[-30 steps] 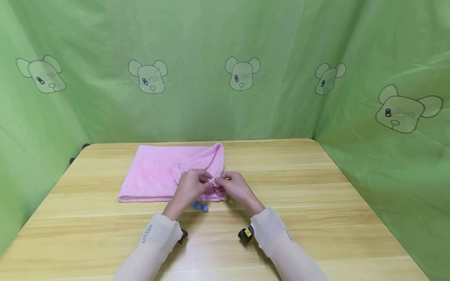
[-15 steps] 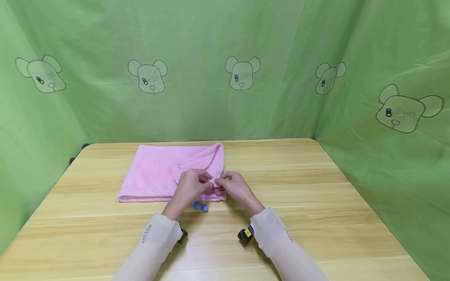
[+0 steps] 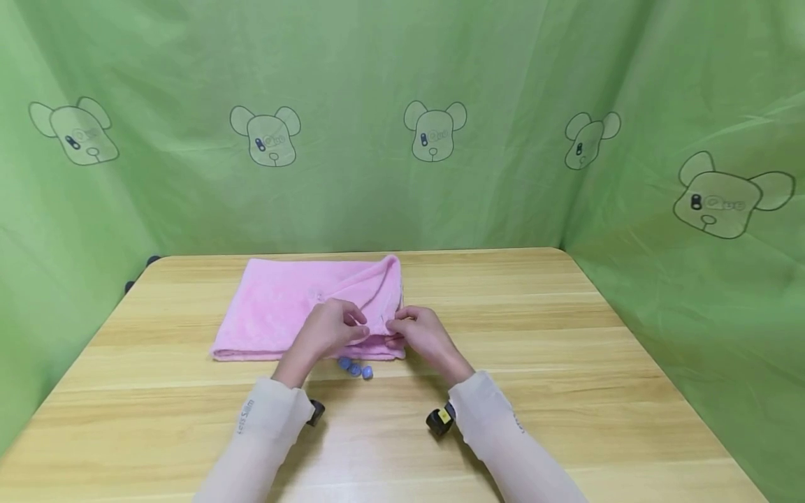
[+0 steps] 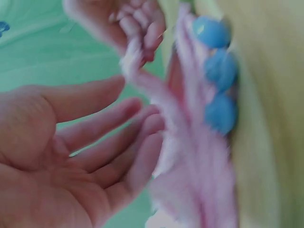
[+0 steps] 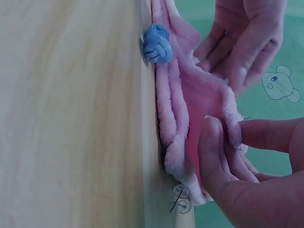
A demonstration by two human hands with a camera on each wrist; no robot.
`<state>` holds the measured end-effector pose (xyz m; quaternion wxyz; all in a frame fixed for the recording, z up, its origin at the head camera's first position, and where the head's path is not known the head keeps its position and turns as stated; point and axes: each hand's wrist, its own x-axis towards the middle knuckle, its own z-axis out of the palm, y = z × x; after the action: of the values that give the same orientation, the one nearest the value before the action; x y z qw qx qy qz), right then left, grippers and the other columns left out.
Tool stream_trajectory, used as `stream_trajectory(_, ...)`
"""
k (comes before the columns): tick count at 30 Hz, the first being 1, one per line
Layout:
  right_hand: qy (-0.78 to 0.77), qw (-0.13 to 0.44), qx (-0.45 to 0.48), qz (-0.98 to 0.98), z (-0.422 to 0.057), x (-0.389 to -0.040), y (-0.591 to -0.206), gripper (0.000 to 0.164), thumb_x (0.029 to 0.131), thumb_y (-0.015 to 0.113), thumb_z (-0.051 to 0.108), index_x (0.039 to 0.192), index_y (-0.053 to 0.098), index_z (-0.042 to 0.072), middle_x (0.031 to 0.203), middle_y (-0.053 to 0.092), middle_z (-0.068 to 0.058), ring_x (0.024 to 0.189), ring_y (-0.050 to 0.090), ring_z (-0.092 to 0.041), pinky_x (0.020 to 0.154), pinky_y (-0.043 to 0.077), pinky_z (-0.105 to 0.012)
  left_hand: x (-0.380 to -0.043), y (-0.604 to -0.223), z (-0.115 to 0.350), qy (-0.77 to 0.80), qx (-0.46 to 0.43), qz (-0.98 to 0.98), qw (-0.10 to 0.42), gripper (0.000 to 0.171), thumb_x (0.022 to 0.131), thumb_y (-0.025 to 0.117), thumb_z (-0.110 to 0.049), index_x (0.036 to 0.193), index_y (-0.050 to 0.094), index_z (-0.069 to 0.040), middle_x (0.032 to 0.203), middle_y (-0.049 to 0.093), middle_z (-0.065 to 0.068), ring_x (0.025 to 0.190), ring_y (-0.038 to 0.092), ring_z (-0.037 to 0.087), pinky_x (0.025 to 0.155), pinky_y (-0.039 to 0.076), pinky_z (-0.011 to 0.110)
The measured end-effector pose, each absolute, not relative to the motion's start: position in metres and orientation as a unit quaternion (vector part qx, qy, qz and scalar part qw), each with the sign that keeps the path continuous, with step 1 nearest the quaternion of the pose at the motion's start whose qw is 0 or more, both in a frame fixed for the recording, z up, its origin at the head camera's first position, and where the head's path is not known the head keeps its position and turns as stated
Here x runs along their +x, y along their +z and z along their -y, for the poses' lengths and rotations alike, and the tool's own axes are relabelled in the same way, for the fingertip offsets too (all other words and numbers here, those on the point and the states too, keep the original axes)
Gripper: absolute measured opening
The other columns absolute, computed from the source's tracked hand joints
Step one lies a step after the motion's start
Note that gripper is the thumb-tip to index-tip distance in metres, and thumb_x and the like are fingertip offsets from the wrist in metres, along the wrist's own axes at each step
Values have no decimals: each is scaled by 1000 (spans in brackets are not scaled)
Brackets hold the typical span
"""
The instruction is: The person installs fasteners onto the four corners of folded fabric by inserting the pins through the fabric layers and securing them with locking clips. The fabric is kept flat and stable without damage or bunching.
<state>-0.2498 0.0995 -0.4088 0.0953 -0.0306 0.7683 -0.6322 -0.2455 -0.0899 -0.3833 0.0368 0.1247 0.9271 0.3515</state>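
A folded pink plush cloth (image 3: 270, 300) lies on the table, its near right corner turned up. My right hand (image 3: 424, 335) pinches the raised edge between thumb and fingers, as the right wrist view shows at the plush edge (image 5: 232, 111). Just left of it, my left hand (image 3: 330, 328) is loosely spread over the cloth, thumb and fingers apart with nothing between them. Three small blue rounded pieces (image 3: 355, 369) sit along the cloth's front edge; up close, one blue piece (image 5: 158, 43) looks knotted or petal-shaped.
Two small clear discs (image 5: 182, 198) with a thin dark line show by the cloth's corner in the right wrist view. A small clear piece (image 3: 317, 296) rests on top of the cloth. Green curtains (image 3: 352, 195) enclose the wooden table (image 3: 534, 391) at the back and sides.
My left hand has let go of the cloth's edge and drawn back to the left, its fingers opening. The right hand keeps its pinch in place. More of the blue pieces shows.
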Motion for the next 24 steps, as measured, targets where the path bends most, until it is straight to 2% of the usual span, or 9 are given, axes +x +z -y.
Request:
stream_trajectory(7, -640, 95, -31, -762, -100, -250, -410, 11, 91, 61, -1, 98, 61, -9, 92, 64, -19, 76, 67, -27, 74, 58, -35, -237, -371, 102, 275, 120, -948, 104, 10, 80, 77, -17, 78, 69, -12, 77, 65, 0, 71, 58, 19, 72, 51, 39)
stream_trajectory(13, -639, 95, -32, -762, -99, -250, -410, 11, 91, 61, -1, 98, 61, -10, 91, 64, -19, 75, 67, -27, 74, 58, -36, -229, -374, 98, 262, 106, -948, 147, 14, 81, 75, -9, 81, 62, -8, 72, 61, 4, 59, 57, 17, 56, 51, 30)
stream_trajectory(16, -637, 96, -30, -764, -99, -250, -410, 11, 91, 61, -1, 98, 61, -10, 91, 64, -19, 75, 67, -27, 74, 58, -36, -230, -378, 95, 269, 96, -947, 150, 16, 80, 75, -5, 81, 59, -7, 70, 60, 6, 54, 56, 17, 49, 49, 27)
stream_trajectory(24, -631, 97, -23, -769, -100, -250, -409, 10, 90, 62, 0, 97, 61, -8, 89, 65, -18, 74, 68, -26, 73, 58, -33, -230, -381, 92, 250, 84, -954, 144, 23, 73, 76, 1, 82, 56, -8, 71, 59, 6, 51, 55, 16, 45, 46, 25)
